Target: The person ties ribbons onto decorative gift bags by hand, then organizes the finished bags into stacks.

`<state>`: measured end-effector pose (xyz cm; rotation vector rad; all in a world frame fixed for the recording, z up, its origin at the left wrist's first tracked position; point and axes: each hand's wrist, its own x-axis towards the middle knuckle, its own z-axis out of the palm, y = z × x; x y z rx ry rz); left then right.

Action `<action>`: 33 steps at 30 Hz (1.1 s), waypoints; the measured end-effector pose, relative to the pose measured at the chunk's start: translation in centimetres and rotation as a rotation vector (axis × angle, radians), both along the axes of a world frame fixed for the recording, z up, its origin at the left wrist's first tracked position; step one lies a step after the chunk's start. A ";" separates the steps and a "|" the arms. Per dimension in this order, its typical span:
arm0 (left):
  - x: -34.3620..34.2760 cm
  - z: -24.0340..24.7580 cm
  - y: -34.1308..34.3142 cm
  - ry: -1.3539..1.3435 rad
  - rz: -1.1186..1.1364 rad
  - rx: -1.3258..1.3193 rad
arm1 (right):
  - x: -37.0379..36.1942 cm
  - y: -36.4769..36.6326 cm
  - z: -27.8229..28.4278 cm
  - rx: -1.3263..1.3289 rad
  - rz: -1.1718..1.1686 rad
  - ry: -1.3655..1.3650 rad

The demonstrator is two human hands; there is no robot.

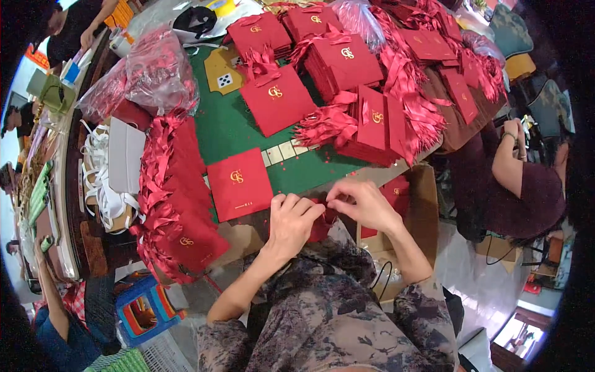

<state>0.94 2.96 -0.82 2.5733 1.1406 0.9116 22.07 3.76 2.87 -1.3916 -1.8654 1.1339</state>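
Red piece (319, 230) sits in front of the person's body, just below the table edge, between and beneath the two hands; much of it is hidden, so whether it is a bag or loose ribbon cannot be told. The left hand (291, 221) is curled narrow, fingertips at the piece's upper edge; the right hand (364, 203) bends thumb and forefinger close together just beside them. Whether either grips a thin cord is too small to tell. Near the left hand, a flat bag (240, 189), red with gold print, lies on the green mat (214, 127), next to a row of pale rectangles (285, 152). Farther left, a long pile (186, 214) of red bags leans with ribbons (160, 186) along its upper side, beside white straps (102, 180) and a grey box (126, 155). Beyond the mat's near part stand stacks of red bags (347, 65), with more ribbons bunched among them. Right of the right hand, an open carton (424, 214) holds red bags. At far right sits a co-worker (517, 192) in a dark top.
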 end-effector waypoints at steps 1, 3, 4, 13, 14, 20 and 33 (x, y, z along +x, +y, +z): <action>0.0 0.1 0.0 0.000 0.000 0.000 | 0.2 0.0 -0.1 0.149 0.097 -0.066; 0.1 0.3 -0.2 0.002 -0.036 0.023 | 0.1 -0.1 -0.4 0.049 0.093 -0.086; 0.1 0.2 -0.2 0.003 -0.038 0.022 | 0.1 0.1 -0.6 0.051 0.107 -0.137; -0.1 -0.6 0.1 -0.038 -0.010 0.024 | -1.0 1.3 -2.2 -0.001 0.125 -0.164; 0.0 -0.4 0.3 -0.059 0.025 -0.059 | -1.0 1.4 -3.0 0.003 0.101 -0.127; 0.0 -0.3 0.1 -0.114 0.074 -0.326 | -1.5 2.0 -5.0 -0.008 -0.283 0.117; 0.7 -1.2 2.8 -0.159 0.251 -0.372 | -2.0 -4.3 -4.4 0.259 -0.141 -0.245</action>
